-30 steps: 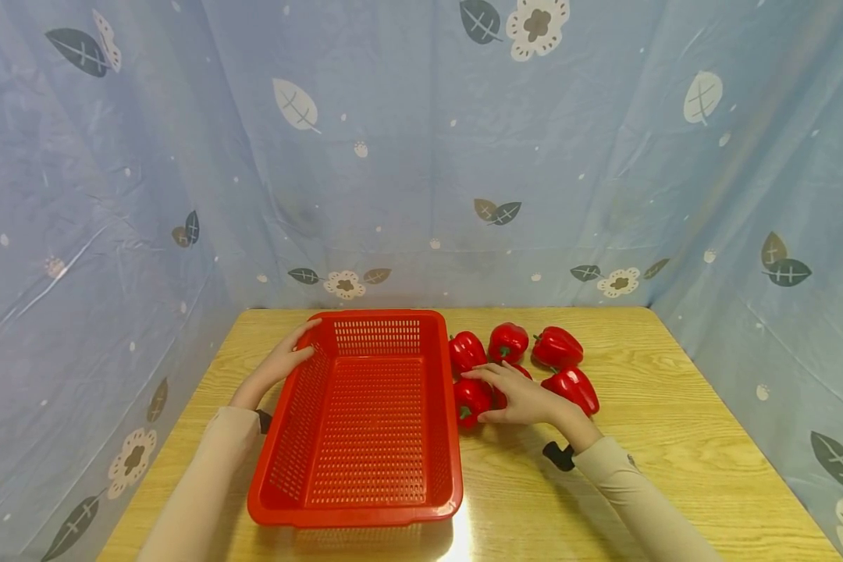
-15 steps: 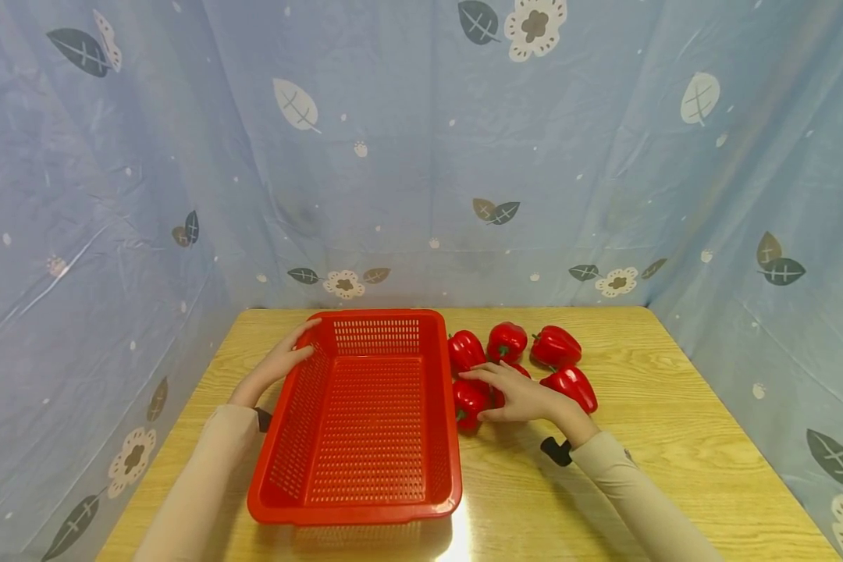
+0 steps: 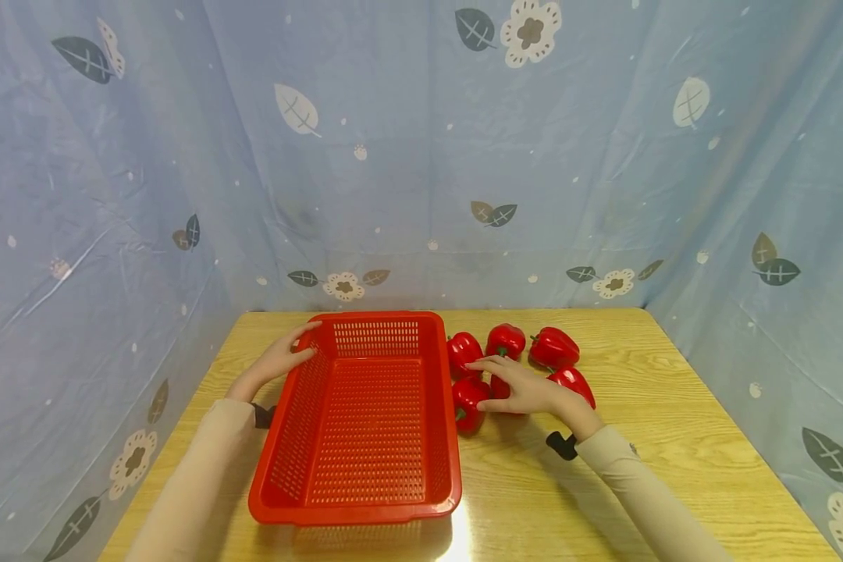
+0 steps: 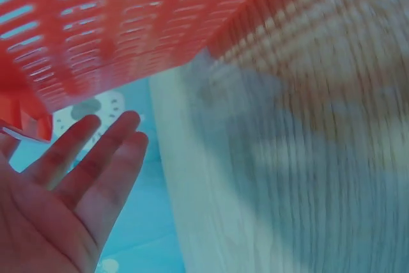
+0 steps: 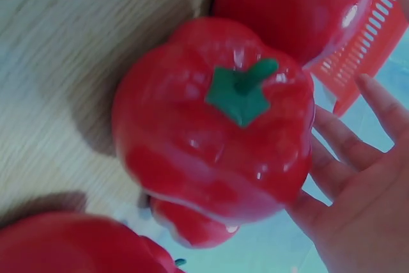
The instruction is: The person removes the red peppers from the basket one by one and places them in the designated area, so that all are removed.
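My left hand [image 3: 274, 363] is at the left rim of a red perforated plastic basket [image 3: 354, 513]. In the left wrist view its fingers [image 4: 108, 164] are straight and spread below the basket's slotted wall. My right hand [image 3: 523, 388] hovers over a group of red bell peppers on the table, palm down with fingers stretched. A red bell pepper [image 5: 166, 126] with a green stem stands beneath that palm, partly hidden in the head view. Whether the fingers touch it I cannot tell. Just left of the hand lies another bell pepper [image 3: 469, 402], beside the basket.
More red bell peppers lie around the right hand: one at the far left [image 3: 465, 355], one behind [image 3: 506, 341], and two on the right. The wooden table [image 3: 646, 437] ends at a blue patterned curtain [image 3: 393, 195] on the back and sides.
My right hand has shifted slightly up and right over the peppers, so more of the pepper below it shows on its near side. The left hand stays at the basket rim.
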Action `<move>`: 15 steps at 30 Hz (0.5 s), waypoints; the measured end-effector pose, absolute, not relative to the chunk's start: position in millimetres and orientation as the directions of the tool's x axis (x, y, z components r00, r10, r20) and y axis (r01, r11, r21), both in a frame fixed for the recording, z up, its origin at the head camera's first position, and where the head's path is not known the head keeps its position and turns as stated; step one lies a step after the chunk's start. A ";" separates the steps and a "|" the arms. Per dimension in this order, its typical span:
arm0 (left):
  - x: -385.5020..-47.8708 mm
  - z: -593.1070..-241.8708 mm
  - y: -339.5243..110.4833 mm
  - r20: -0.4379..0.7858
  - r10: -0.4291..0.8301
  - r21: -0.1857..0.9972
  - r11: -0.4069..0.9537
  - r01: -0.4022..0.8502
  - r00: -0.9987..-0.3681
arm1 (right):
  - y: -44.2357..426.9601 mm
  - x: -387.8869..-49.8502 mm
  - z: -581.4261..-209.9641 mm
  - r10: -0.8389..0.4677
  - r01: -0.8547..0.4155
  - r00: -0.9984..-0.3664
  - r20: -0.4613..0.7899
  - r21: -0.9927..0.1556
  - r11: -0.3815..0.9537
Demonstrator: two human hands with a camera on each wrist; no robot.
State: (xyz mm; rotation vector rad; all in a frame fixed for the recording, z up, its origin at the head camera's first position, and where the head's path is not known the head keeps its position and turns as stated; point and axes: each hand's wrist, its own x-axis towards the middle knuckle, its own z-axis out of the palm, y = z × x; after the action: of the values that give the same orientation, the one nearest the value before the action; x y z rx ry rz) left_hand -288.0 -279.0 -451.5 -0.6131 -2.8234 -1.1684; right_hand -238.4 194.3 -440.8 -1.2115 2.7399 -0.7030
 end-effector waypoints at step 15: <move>-293.4 -439.3 -277.0 0.155 0.321 0.683 0.649 0.336 -0.934 | 218.2 -256.5 -429.2 -0.635 -0.665 -0.742 0.217 -0.362 0.653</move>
State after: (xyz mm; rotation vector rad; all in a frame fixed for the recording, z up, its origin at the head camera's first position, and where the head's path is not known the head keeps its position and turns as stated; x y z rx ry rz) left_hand -293.4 -277.0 -439.3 -0.5641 -2.8345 -1.1798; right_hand -256.5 218.2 -429.2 -1.1491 2.9204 -0.6854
